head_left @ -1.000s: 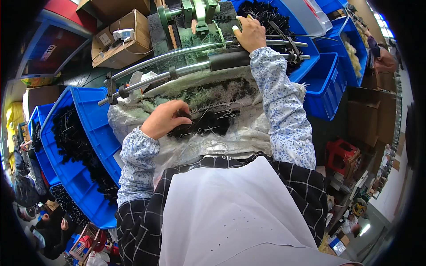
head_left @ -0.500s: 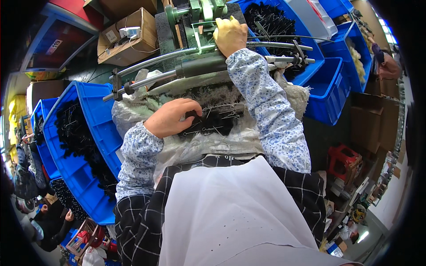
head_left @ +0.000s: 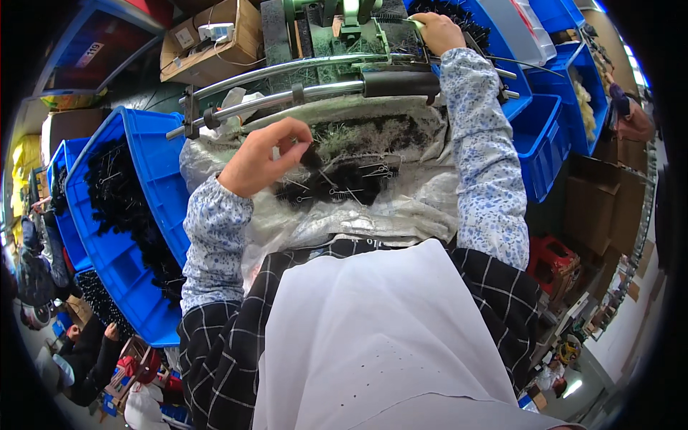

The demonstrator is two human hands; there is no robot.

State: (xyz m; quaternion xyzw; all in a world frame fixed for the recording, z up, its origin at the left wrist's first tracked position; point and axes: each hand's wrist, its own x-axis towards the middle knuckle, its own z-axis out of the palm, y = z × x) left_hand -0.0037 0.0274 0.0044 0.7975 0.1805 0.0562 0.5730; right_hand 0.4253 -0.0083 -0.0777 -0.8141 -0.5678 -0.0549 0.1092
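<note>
My left hand (head_left: 266,156) hangs over the pale sheeting (head_left: 423,208) with thumb and forefinger pinched on a small black wire brush (head_left: 313,158). Below it, a heap of similar black brushes (head_left: 355,185) with thin wire stems and looped ends lies on the sheeting. My right hand (head_left: 440,33) is up at the far right of the green machine (head_left: 351,29), its fingers closed round the end of the machine's sliding frame (head_left: 401,57). Under that frame, a black sleeve (head_left: 401,84) sits on the front metal rail (head_left: 251,109).
Blue bins (head_left: 154,215) of black brushes stand at my left. More blue bins (head_left: 537,140) line the right, one with pale yellow pieces (head_left: 579,100). An open carton (head_left: 211,43) sits at the far left. A red stool (head_left: 552,265) is on the right. Another person (head_left: 82,358) works at lower left.
My right hand has slid to the right, and the sliding frame and black sleeve have moved with it along the rails. My left hand has risen and shifted left, lifting a brush above the heap.
</note>
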